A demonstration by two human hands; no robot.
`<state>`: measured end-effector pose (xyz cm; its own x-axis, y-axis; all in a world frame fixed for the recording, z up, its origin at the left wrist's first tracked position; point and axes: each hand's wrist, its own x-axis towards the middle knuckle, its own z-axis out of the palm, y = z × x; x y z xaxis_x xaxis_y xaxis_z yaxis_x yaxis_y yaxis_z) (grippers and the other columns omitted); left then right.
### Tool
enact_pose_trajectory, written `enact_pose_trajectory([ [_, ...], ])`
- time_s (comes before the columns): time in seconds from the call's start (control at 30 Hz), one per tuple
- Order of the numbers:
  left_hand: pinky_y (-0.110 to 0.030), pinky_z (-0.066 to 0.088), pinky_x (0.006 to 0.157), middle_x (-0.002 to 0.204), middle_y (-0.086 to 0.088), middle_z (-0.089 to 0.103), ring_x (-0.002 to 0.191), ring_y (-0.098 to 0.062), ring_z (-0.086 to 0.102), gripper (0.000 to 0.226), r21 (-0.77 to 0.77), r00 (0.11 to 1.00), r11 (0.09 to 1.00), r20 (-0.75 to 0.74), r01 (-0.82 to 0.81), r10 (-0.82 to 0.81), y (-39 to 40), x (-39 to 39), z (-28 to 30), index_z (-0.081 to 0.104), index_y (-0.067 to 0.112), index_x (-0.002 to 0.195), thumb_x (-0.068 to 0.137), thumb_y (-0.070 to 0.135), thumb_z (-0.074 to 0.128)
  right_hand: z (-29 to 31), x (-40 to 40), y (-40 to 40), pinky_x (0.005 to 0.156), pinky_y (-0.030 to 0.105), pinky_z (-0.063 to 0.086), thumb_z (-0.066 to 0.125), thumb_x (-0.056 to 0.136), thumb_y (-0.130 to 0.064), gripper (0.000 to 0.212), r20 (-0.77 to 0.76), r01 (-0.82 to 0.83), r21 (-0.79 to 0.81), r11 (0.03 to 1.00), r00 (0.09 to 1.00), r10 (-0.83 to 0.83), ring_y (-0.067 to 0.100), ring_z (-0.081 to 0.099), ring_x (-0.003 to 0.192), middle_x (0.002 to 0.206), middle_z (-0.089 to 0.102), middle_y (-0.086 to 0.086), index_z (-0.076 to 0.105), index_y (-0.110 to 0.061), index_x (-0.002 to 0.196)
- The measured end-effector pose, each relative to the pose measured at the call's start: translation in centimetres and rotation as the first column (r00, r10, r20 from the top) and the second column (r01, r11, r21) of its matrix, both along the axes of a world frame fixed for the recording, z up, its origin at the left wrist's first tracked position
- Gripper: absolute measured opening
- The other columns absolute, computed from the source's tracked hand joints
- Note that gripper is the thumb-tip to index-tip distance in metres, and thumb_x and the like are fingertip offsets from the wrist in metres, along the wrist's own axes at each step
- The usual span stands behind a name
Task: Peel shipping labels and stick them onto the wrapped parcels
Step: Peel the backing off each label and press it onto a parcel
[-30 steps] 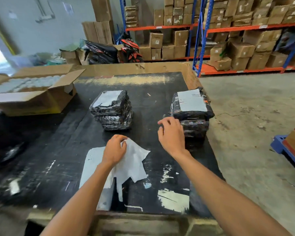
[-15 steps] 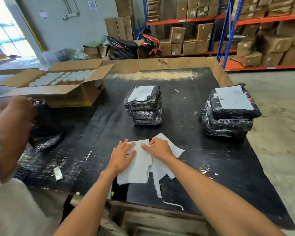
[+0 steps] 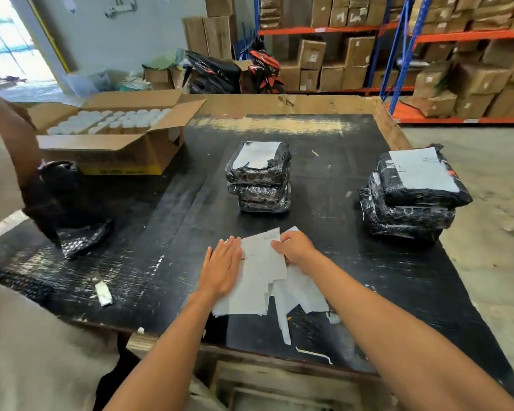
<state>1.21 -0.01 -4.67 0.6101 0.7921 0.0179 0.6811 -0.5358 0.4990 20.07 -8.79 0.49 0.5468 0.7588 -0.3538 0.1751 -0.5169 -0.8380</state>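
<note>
A loose pile of white shipping labels (image 3: 261, 280) lies on the black table (image 3: 339, 256) near its front edge. My left hand (image 3: 223, 268) rests flat on the pile's left side, fingers spread. My right hand (image 3: 297, 247) pinches the upper right edge of the top label. Behind the pile stands a stack of black wrapped parcels (image 3: 260, 178) with a white label on top. A second stack of black wrapped parcels (image 3: 410, 194), also labelled on top, sits at the table's right edge.
An open cardboard box (image 3: 113, 143) of white-capped containers stands at the back left. Another person's arm (image 3: 15, 137) and a black plastic bag (image 3: 69, 209) are at the left. A paper scrap (image 3: 103, 292) lies on the table. Shelves of cartons fill the background.
My right hand left the right parcel stack and came back to the label pile. My left hand flattened onto the pile. The view swung left, bringing another person into sight.
</note>
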Motion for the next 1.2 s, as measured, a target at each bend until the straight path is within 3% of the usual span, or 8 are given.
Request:
enact_pose_trajectory([
  [0.07,-0.040,-0.002,0.125,0.167,0.007,0.019,0.156,-0.015,0.008,0.051,0.014,0.999,1.000,-0.034,0.012,-0.012,0.1,0.1,0.0,0.026,0.026,0.159,0.110,0.039,0.020,0.3,0.8,-0.5,0.062,0.035,0.048,0.063,0.098,-0.023,0.017,-0.036,0.031,0.044,0.999,0.999,-0.029,0.026,0.057,0.082,0.092,0.060,0.013,0.052,-0.014,0.089],
  [0.17,-0.044,-0.001,0.125,0.167,0.004,0.021,0.156,-0.018,0.009,0.049,0.017,0.997,1.000,-0.080,0.014,-0.013,0.3,0.1,0.1,0.030,0.026,0.157,0.109,0.035,0.025,0.9,2.7,-1.6,0.076,0.040,0.048,0.060,0.100,-0.019,0.011,-0.159,0.077,0.136,0.988,0.986,-0.055,0.029,0.059,0.089,0.105,0.065,0.026,0.053,-0.011,0.096],
  [0.3,-0.048,-0.009,0.122,0.163,0.000,0.031,0.155,-0.019,0.014,0.046,0.120,0.993,0.991,-0.097,-0.055,0.066,0.3,1.3,1.7,0.044,0.020,0.151,0.108,0.028,0.032,2.0,5.2,-3.7,0.093,0.050,0.059,0.061,0.101,-0.013,0.009,-0.279,0.097,0.236,0.967,0.960,-0.029,0.028,0.072,0.100,0.114,0.073,0.012,0.063,-0.015,0.109],
  [0.4,-0.033,0.026,0.114,0.124,-0.002,0.068,0.127,-0.016,0.055,0.041,-0.043,0.909,0.987,0.385,-0.155,0.159,-1.9,4.0,4.5,0.071,0.018,0.116,0.104,0.042,0.041,2.2,6.9,-5.2,0.080,0.038,0.063,0.062,0.100,-0.013,0.013,-0.317,0.074,0.313,0.947,0.948,0.030,0.021,0.075,0.097,0.112,0.076,0.005,0.067,-0.019,0.111],
  [0.5,-0.019,0.054,0.082,0.101,0.004,0.078,0.097,-0.008,0.072,0.049,-0.507,0.694,0.849,0.665,0.149,0.275,-4.6,6.9,7.0,0.079,0.022,0.101,0.094,0.060,0.050,2.6,7.9,-6.5,0.072,0.026,0.058,0.063,0.100,-0.016,0.012,-0.301,0.002,0.342,0.940,0.948,0.107,0.014,0.076,0.090,0.104,0.080,-0.001,0.068,-0.019,0.110],
  [0.73,-0.025,0.058,0.067,0.099,-0.003,0.080,0.088,-0.019,0.077,0.015,-0.620,0.662,0.737,0.675,0.270,0.325,-6.5,11.0,7.8,0.076,0.016,0.101,0.086,0.013,0.077,2.4,9.8,-8.4,0.084,0.038,0.060,0.072,0.095,-0.014,0.011,-0.225,-0.091,0.398,0.913,0.955,0.193,0.022,0.074,0.094,0.102,0.079,0.006,0.070,-0.016,0.105],
  [0.87,-0.026,0.059,0.065,0.098,-0.001,0.080,0.085,-0.019,0.077,0.017,-0.618,0.689,0.738,0.659,0.271,0.300,-6.7,11.7,7.8,0.076,0.016,0.100,0.084,0.013,0.078,2.5,10.5,-9.2,0.071,0.025,0.059,0.070,0.095,-0.012,0.014,-0.192,-0.003,0.476,0.879,0.976,0.107,0.014,0.071,0.084,0.093,0.078,0.005,0.070,-0.010,0.109],
  [1.2,-0.037,0.062,0.072,0.102,-0.008,0.079,0.091,-0.026,0.077,0.026,-0.653,0.699,0.692,0.648,0.307,0.301,-5.8,13.1,8.8,0.075,0.008,0.107,0.082,0.016,0.081,4.1,11.4,-9.4,0.062,0.024,0.056,0.058,0.103,-0.021,0.016,-0.031,-0.047,0.501,0.864,0.997,0.072,0.018,0.069,0.069,0.088,0.078,0.005,0.071,-0.012,0.107],
])
